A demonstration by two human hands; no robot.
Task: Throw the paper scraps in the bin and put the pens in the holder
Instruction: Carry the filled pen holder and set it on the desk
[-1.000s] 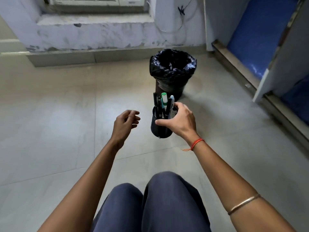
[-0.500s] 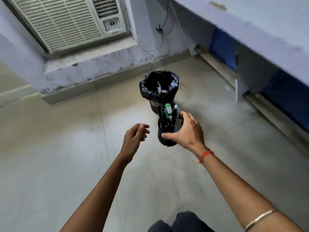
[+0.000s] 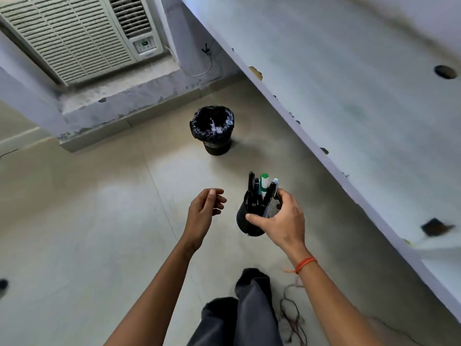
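Note:
My right hand (image 3: 283, 221) grips a black mesh pen holder (image 3: 245, 222) by its rim and holds it above the floor. Several pens (image 3: 262, 189) stand upright in it, among them black ones and a green-capped marker. My left hand (image 3: 203, 208) hovers just left of the holder with fingers loosely curled and nothing in it. The bin (image 3: 213, 129), lined with a black bag, stands on the floor farther ahead; pale scraps show inside it.
A grey table (image 3: 349, 96) runs along the right, its edge close to my right hand, with a dark item (image 3: 435, 227) on it. An air conditioner (image 3: 74, 36) sits in the wall at the back left. Loose cables (image 3: 291, 318) lie by my legs.
The holder has risen off the floor in my right hand and away from the bin. My view rose, so the tabletop now shows. The left hand stayed beside the holder.

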